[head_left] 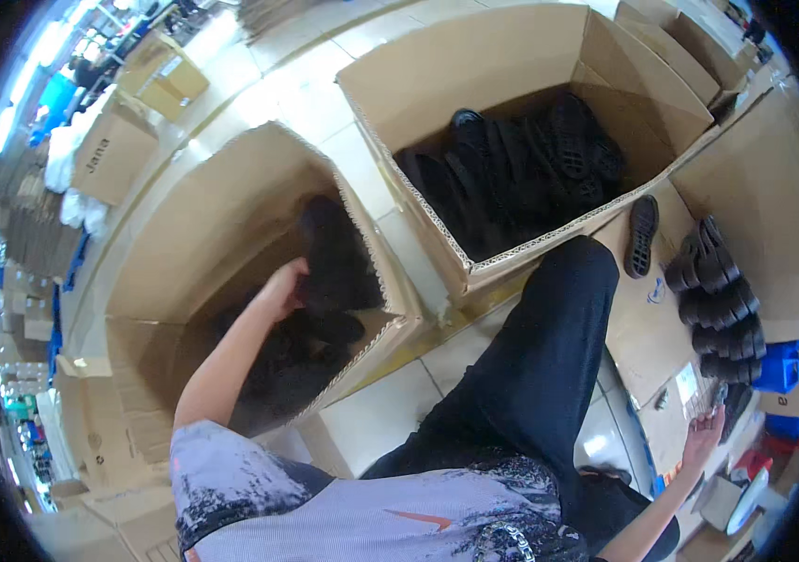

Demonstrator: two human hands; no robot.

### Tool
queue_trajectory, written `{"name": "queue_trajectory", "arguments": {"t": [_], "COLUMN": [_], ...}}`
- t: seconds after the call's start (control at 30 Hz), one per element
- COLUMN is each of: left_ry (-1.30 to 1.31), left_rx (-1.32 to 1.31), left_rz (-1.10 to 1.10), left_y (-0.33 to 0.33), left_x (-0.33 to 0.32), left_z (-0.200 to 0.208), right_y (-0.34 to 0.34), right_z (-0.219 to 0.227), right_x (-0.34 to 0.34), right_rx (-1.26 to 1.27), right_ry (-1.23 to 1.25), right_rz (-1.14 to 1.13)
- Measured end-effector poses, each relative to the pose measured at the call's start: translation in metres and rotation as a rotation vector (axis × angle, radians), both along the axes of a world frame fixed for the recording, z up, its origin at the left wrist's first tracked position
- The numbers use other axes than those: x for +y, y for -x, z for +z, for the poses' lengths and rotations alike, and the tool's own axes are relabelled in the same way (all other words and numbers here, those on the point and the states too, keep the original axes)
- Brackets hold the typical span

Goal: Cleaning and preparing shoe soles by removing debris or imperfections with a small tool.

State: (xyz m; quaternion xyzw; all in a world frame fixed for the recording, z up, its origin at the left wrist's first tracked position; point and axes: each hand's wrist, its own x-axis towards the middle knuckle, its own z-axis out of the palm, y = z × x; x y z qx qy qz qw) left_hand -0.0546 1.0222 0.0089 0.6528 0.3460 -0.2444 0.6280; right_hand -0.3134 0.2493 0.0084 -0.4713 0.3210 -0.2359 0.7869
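My left hand [284, 288] reaches down into the left cardboard box [202, 206]. Its fingers close on the edge of a bundle of black shoe soles [332, 248]; the bundle partly hides the fingertips. More dark soles [291, 370] lie at the bottom of this box, in shadow. Off to the right, my right hand [702, 436] is held low over a cardboard surface [638, 328], fingers stretched out and apart. Beyond it stand several stacked bundles of black soles [723, 304]. A single sole [642, 236] lies by itself, tread side up.
A second large box [465, 70] ahead holds many black soles [521, 169]. Its corrugated rim rises between my knee and those soles. Blue containers [779, 367] stand beside the stacked bundles. Further cartons [163, 75] sit on the tiled floor at the far left.
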Motion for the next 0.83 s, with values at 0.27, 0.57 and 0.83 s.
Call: {"name": "queue_trajectory", "arguments": {"t": [0.27, 0.57, 0.83], "left_ry": [0.489, 1.41, 1.412], "left_rx": [-0.869, -0.869, -0.3], "left_rz": [-0.026, -0.57, -0.665], "left_y": [0.13, 0.074, 0.031], "left_x": [-0.032, -0.25, -0.419], "left_z": [0.197, 0.189, 0.146], "right_y": [-0.007, 0.025, 0.026], "right_z": [-0.033, -0.022, 0.053], "right_x": [0.01, -0.005, 0.071], "right_rx": [-0.008, -0.484, -0.362], "right_ry": [-0.155, -0.253, -0.217], "right_rz": [-0.092, 0.115, 0.022]}}
